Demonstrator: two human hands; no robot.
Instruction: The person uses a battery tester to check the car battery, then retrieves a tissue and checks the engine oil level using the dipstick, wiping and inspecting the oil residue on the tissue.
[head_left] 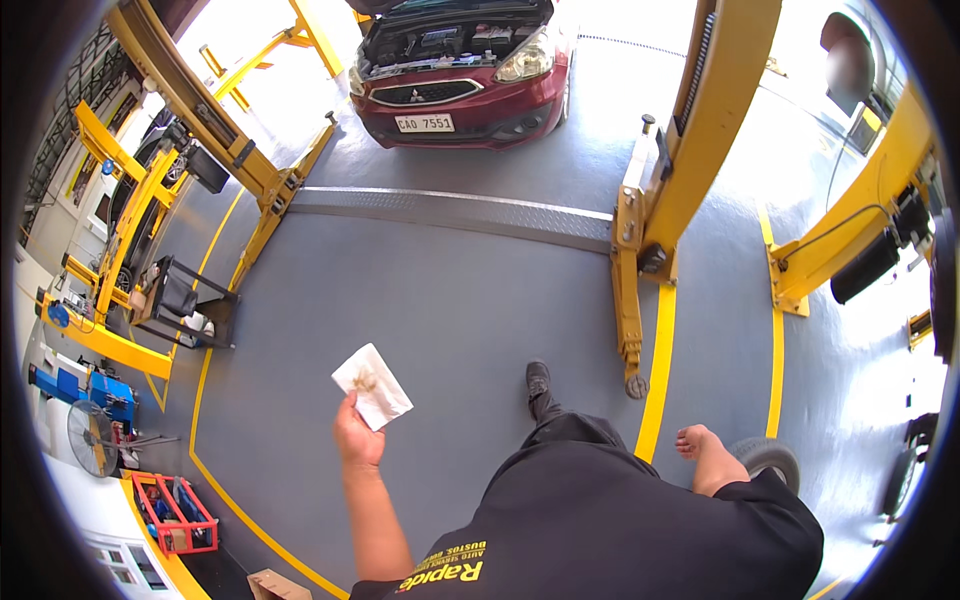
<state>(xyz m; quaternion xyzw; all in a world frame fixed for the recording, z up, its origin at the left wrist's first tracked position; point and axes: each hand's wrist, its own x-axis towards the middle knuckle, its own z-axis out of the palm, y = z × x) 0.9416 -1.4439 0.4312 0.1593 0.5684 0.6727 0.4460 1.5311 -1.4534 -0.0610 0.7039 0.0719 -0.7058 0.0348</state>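
In my left hand is a folded white paper towel with a brownish smudge on its face. The thumb lies over its near edge, and the fingers are hidden behind it. My right hand hangs low at my right side with its fingers curled in and nothing visible in them. A tyre shows just beyond that forearm, partly covered by my sleeve. One dark shoe is stepping forward on the grey floor.
Ahead stands a dark red car with its hood raised. Yellow lift posts flank a metal ramp plate across the floor. A lift arm reaches toward me on the right. To the left are a black cart, a fan and a red tool tray.
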